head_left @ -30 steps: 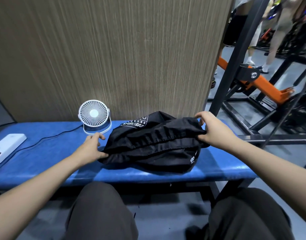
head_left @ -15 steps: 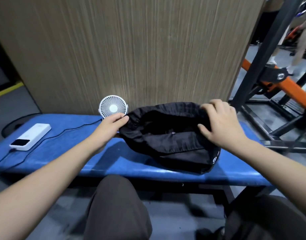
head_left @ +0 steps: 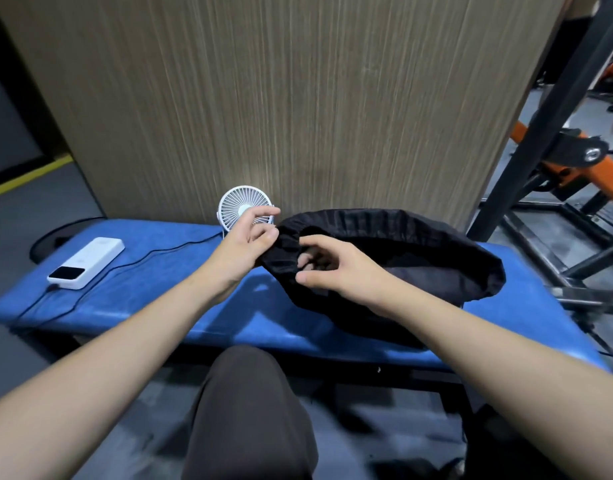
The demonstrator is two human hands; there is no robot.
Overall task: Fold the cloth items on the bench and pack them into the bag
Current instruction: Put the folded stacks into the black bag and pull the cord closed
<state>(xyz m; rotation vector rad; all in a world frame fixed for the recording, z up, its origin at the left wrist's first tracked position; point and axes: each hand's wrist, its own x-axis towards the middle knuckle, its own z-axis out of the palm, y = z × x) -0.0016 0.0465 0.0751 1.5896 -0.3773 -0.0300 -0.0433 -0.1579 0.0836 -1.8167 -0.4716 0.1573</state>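
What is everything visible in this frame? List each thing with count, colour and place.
bag: one, black, on the right part of the bench, mouth open
bench: one, blue padded
fan: one, white, at the bench's back by the wall
power bank: one, white, bench's left end
cable: one, black, across the bench
gym frame: black and orange, right
left hand: pinches the bag's rim
right hand: fingers curled at the rim; grip unclear

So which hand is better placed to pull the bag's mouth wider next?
Right hand: it sits at the near rim of the black bag, fingers curled by the opening. The left hand already pinches the rim's left end, anchoring it.
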